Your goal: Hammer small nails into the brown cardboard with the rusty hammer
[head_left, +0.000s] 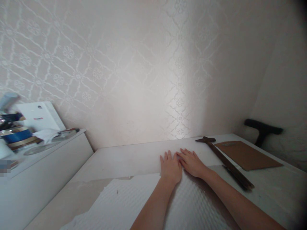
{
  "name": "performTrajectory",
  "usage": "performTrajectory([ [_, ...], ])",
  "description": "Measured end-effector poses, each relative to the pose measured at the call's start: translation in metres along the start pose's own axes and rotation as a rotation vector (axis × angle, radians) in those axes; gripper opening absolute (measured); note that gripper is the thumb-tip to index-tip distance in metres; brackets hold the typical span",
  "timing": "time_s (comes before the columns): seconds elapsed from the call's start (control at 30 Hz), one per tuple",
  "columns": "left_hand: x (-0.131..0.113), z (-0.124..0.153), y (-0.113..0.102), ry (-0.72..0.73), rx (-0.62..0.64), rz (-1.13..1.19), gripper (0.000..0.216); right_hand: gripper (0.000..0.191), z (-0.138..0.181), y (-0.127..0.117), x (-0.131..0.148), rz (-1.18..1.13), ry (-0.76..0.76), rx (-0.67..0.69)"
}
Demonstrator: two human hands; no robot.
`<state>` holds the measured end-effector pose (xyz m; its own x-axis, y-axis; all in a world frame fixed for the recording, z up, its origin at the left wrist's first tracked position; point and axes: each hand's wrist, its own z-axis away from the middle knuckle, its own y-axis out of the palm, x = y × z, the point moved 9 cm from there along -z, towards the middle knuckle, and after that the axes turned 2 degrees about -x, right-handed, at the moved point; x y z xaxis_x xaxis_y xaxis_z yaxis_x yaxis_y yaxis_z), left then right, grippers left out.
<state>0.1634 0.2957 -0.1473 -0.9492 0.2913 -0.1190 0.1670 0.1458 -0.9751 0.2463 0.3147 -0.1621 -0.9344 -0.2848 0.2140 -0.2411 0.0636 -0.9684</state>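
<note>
My left hand [170, 166] lies flat and open on the white table [124, 156], fingers stretched toward the wall. My right hand [191, 162] lies flat and open right beside it, its thumb side touching the left hand. Both rest at the far edge of a white textured sheet [124, 201] spread over the table's near part. Neither hand holds anything. A long dark wooden tool [225, 163] with a cross-piece at its far end lies just right of my right hand.
A brown flat board [247, 155] lies at the right, beyond the wooden tool. A black T-shaped handle [262, 130] stands by the right wall. At the left, a lower white cabinet [48, 159] carries a blue-and-gold tin [16, 135], a white box [39, 116] and clutter. Patterned wallpaper rises behind.
</note>
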Motion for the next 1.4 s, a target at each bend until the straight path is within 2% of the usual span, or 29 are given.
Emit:
performTrajectory([
  [1.4,0.0001,-0.0003,-0.0003,0.003,-0.014,0.015,0.048,0.05,0.0012,-0.0024,0.0021,0.009,0.003,0.02],
])
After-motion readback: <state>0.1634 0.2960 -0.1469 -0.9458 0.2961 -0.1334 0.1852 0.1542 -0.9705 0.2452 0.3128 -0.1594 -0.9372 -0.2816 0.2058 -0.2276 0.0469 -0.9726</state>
